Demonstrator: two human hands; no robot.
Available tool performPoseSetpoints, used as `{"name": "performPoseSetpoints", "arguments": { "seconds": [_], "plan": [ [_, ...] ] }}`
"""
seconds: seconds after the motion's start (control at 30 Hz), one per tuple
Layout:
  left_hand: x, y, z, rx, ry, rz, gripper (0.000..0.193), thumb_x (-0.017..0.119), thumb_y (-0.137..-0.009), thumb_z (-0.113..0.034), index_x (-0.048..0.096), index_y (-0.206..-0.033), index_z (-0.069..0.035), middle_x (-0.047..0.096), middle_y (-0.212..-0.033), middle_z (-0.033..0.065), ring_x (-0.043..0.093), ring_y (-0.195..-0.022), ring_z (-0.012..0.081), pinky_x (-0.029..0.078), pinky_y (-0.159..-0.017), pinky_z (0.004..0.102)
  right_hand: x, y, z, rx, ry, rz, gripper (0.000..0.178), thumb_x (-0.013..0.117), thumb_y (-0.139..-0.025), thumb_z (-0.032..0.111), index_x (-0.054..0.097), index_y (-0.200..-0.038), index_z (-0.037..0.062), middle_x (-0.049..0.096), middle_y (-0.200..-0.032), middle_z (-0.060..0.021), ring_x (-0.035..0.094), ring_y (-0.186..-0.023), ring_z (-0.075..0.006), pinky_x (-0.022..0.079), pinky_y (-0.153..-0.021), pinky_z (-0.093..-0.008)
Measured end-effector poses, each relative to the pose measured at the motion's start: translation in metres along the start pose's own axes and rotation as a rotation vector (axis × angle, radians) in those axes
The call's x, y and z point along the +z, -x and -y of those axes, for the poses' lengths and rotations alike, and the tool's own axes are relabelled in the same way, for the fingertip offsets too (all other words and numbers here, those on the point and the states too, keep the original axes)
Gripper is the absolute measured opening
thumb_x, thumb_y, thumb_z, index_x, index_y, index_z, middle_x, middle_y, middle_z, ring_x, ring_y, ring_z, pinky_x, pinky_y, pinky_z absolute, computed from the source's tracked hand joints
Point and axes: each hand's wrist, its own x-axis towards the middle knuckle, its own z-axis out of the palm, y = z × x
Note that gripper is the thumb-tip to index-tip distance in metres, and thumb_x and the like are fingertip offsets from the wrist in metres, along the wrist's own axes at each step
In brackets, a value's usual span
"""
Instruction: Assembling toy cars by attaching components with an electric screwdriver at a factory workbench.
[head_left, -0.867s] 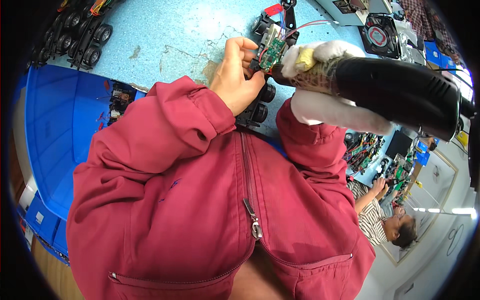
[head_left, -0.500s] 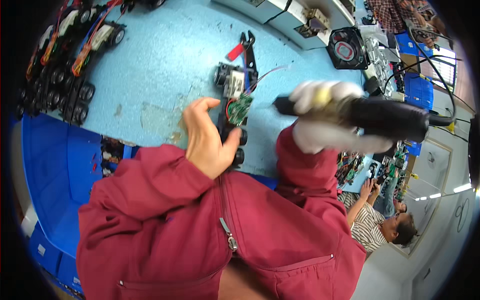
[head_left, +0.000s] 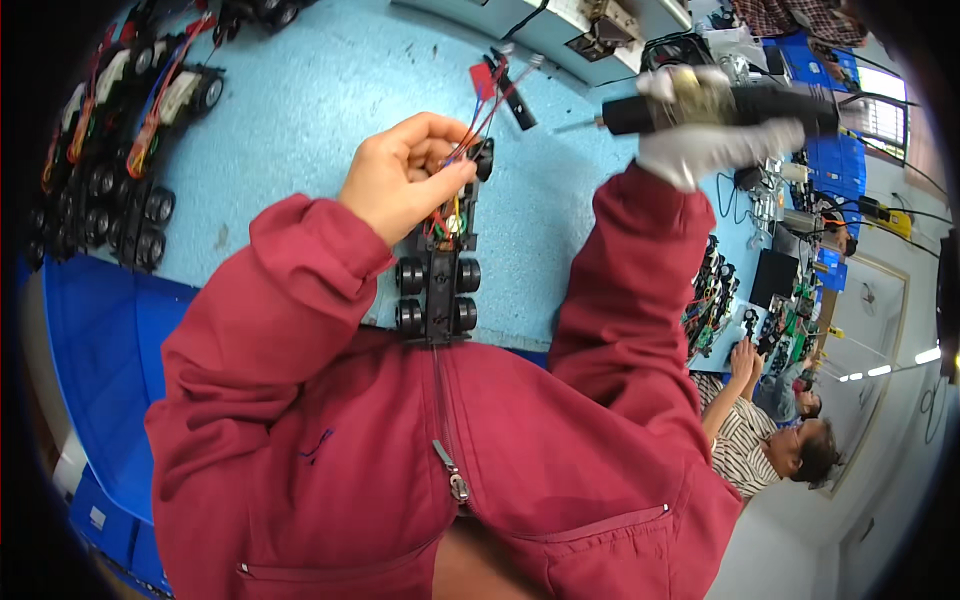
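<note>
Item: toy car chassis, black, four small wheels showing in two pairs, lying lengthwise on the light blue table with its rear end overhanging the near table edge, touching the person's red jacket.

Left hand: bare, fingers curled in, pinching a bundle of red, blue and black wires that is rising from the chassis front. The wires are running up toward a red tag and a black connector strip lying flat on the table.

Right hand: wearing a white glove, wrapped tight around a black electric screwdriver, held level, bit pointing left, well apart from the chassis and above the table.

Open room: a bare stretch of blue surface is lying between the chassis and the row of finished chassis crowding the far left edge. To the right, the table edge is dropping away beside the right sleeve; a tray of wired parts is sitting there, and another person is working past it.
</note>
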Motion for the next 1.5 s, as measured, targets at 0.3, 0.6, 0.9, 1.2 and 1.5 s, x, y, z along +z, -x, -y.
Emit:
{"name": "performPoseSetpoints", "arguments": {
  "seconds": [0.3, 0.6, 0.9, 1.2, 1.5],
  "plan": [
    [0.001, -0.005, 0.014, 0.199, -0.155, -0.012, 0.021, 0.059, -0.083, -0.003, 0.055, -0.103, 0.002, 0.058, -0.079, 0.0017, 0.053, -0.064, 0.0039, 0.044, -0.055, 0.0192, -0.013, 0.122, 0.024, 0.233, -0.329, 0.622, 0.087, 0.038, -0.045, 0.095, 0.050, -0.065, 0.0114, 0.038, -0.047, 0.0020, 0.042, -0.040, -0.0177, 0.035, -0.048, -0.0309],
    [-0.001, 0.001, 0.017, 0.213, -0.173, 0.003, 0.022, 0.061, -0.081, -0.005, 0.057, -0.102, 0.000, 0.057, -0.076, -0.0003, 0.052, -0.064, 0.0030, 0.044, -0.056, 0.0188, 0.005, 0.157, 0.010, 0.078, -0.389, 0.561, 0.102, 0.037, -0.049, 0.094, 0.060, -0.087, 0.0017, 0.058, -0.067, -0.0109, 0.048, -0.044, -0.0257, 0.040, -0.045, -0.0383],
    [-0.002, -0.001, 0.019, 0.231, -0.247, -0.030, 0.021, 0.065, -0.078, -0.008, 0.061, -0.098, -0.003, 0.055, -0.074, -0.0038, 0.046, -0.063, 0.0007, 0.039, -0.056, 0.0157, 0.025, 0.169, -0.003, -0.318, 0.305, 0.219, 0.087, 0.034, -0.066, 0.085, 0.056, -0.080, 0.0023, 0.056, -0.064, -0.0145, 0.049, -0.040, -0.0283, 0.044, -0.037, -0.0404],
    [-0.002, 0.023, 0.012, 0.149, 0.059, -0.081, 0.035, 0.070, -0.075, -0.015, 0.055, -0.105, -0.006, 0.065, -0.072, 0.0037, 0.054, -0.060, 0.0056, 0.045, -0.058, 0.0216, 0.034, 0.177, -0.007, 0.097, -0.293, 0.497, 0.095, 0.027, -0.064, 0.088, 0.053, -0.079, -0.0020, 0.052, -0.060, -0.0135, 0.044, -0.038, -0.0251, 0.040, -0.036, -0.0360],
    [0.006, 0.053, 0.011, -0.075, 0.327, -0.249, 0.032, 0.065, -0.078, 0.000, 0.046, -0.103, -0.002, 0.063, -0.090, 0.0081, 0.060, -0.079, 0.0109, 0.049, -0.072, 0.0245, 0.015, 0.179, 0.005, 0.103, -0.146, 0.614, 0.090, 0.047, -0.053, 0.088, 0.045, -0.069, -0.0007, 0.047, -0.059, -0.0073, 0.048, -0.046, -0.0231, 0.038, -0.041, -0.0339]
  ]
}}
